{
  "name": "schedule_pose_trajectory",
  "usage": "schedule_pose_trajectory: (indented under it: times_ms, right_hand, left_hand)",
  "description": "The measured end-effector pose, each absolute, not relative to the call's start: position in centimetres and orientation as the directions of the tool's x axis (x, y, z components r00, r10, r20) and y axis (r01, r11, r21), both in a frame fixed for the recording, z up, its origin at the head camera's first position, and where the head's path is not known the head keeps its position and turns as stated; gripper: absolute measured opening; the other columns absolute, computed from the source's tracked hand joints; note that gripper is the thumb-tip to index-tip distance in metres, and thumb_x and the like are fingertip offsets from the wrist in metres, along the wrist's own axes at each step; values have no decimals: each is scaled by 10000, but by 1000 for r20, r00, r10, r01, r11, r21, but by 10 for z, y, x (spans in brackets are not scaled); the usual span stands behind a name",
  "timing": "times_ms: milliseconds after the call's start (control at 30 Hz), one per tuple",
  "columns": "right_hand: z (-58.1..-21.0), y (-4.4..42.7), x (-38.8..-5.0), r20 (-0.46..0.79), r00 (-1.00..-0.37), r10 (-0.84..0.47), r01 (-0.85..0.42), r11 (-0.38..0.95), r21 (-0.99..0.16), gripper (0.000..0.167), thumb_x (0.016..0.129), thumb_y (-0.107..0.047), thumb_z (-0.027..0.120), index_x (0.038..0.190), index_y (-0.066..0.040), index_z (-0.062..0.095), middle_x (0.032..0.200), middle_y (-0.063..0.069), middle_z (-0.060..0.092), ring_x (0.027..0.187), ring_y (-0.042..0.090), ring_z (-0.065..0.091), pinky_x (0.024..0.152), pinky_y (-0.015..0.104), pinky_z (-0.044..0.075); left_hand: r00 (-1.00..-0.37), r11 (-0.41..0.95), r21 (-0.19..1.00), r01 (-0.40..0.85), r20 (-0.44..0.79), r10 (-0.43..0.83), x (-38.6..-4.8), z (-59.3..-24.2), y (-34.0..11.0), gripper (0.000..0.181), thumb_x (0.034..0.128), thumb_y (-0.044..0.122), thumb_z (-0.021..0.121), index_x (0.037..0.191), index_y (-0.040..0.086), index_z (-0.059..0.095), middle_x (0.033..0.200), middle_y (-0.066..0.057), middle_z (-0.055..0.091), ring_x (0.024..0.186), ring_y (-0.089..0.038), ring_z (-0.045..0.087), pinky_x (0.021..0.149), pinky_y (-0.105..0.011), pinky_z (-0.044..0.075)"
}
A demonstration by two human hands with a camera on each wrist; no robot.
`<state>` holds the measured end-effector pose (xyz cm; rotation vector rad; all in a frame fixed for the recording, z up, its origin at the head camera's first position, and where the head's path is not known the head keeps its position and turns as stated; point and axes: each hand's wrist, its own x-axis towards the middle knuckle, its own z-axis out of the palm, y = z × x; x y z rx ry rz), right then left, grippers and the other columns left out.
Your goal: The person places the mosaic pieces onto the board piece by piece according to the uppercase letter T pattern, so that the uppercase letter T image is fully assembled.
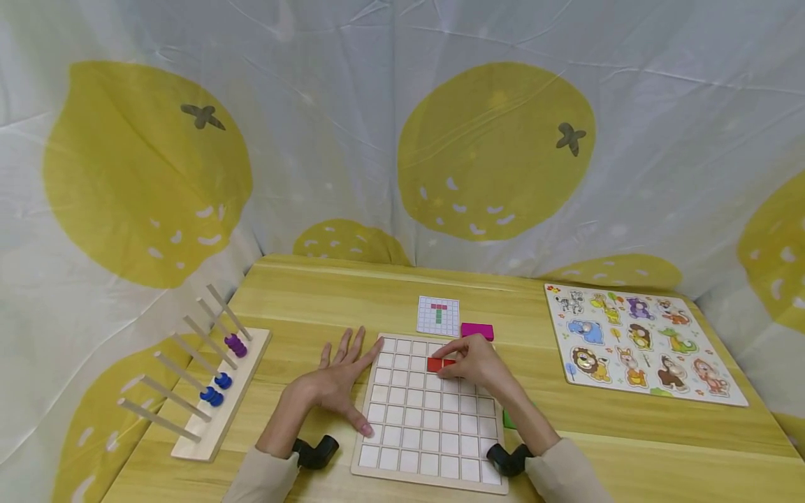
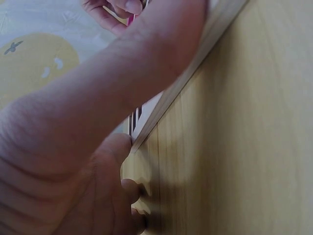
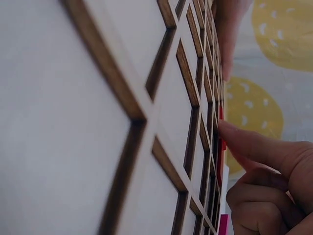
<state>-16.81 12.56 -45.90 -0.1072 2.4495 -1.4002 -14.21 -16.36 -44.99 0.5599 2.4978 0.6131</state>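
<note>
A wooden grid board point(image 1: 415, 419) with white square cells lies on the table between both hands. My right hand point(image 1: 479, 365) pinches a red square tile point(image 1: 448, 362) with thumb and index finger over the board's upper rows; its other fingers are curled in the right wrist view. Just left of it sits another red tile point(image 1: 434, 365) in the grid. My left hand point(image 1: 333, 381) is spread at the board's left edge, with thumb and index finger touching the rim. Behind the board lies a card point(image 1: 438, 316) printed with a red and green T on a grid.
A magenta block point(image 1: 477, 331) lies beside the card. Partly hidden under the right forearm is a green piece point(image 1: 509, 419). On the left stands a wooden peg rack point(image 1: 223, 405) with blue and purple beads. An animal puzzle board point(image 1: 641, 342) lies on the right.
</note>
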Motion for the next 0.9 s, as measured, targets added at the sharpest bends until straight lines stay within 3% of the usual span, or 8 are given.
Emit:
schedule_pose_trajectory:
  times_ms: [367, 667, 900]
  right_hand:
    - [-456, 141, -169, -244, -948, -205, 114, 498, -860, 190, 824, -108, 864, 1009, -88, 827, 568, -18, 367, 570, 137, 320, 532, 238, 283]
    - [-451, 203, -161, -238, -950, -203, 98, 529, -843, 294, 894, -177, 810, 1170, -83, 777, 628, -16, 374, 567, 126, 339, 506, 226, 286]
    - [-458, 245, -155, -265, -920, -289, 92, 496, -863, 344, 914, -178, 792, 1214, -19, 741, 629, -30, 356, 564, 81, 310, 529, 244, 292]
  left_hand:
    - [-792, 820, 505, 267, -370, 486, -144, -450, -163, 1493, 595, 507, 980, 1678, 180, 6, 1709, -231, -193, 1577, -457, -205, 1229, -726, -117]
    - [-788, 817, 508, 274, -369, 494, -143, -447, -163, 1496, 601, 500, 980, 1676, 164, -4, 1703, -245, -197, 1571, -475, -208, 1221, -737, -119]
    - [-794, 819, 507, 270, -364, 487, -143, -450, -164, 1502, 594, 511, 977, 1676, 168, -6, 1703, -243, -195, 1571, -472, -207, 1221, -736, -119]
